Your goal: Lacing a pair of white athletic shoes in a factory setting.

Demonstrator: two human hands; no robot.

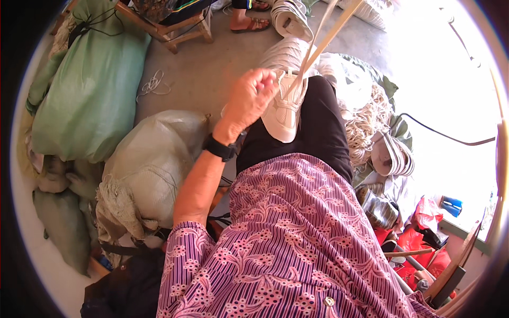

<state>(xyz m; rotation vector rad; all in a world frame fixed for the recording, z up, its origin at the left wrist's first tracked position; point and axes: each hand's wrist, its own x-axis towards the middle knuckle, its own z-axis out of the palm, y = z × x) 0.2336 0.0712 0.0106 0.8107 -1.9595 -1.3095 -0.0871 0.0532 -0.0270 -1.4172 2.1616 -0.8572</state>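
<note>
A white lace-up shoe (282, 117) rests on my lap, its toe pointing back at me. My left hand (250, 96), with a black band on the wrist, is at the shoe's left side near the lace holes. Its fingers are curled and somewhat blurred; what they hold, if anything, is hidden. Two long pale strips (330, 33) run from the shoe's opening up past the top edge; I cannot tell whether they are laces or sticks. My right hand is out of view.
Nested shoes (291, 21) lie ahead on the floor. To my right is a heap of white laces (369, 124) beside stacked shoes (391, 155). Full sacks, one green (95, 90) and one whitish (156, 153), stand at left. Another person's sandalled foot (249, 24) shows near a wooden stool (169, 34).
</note>
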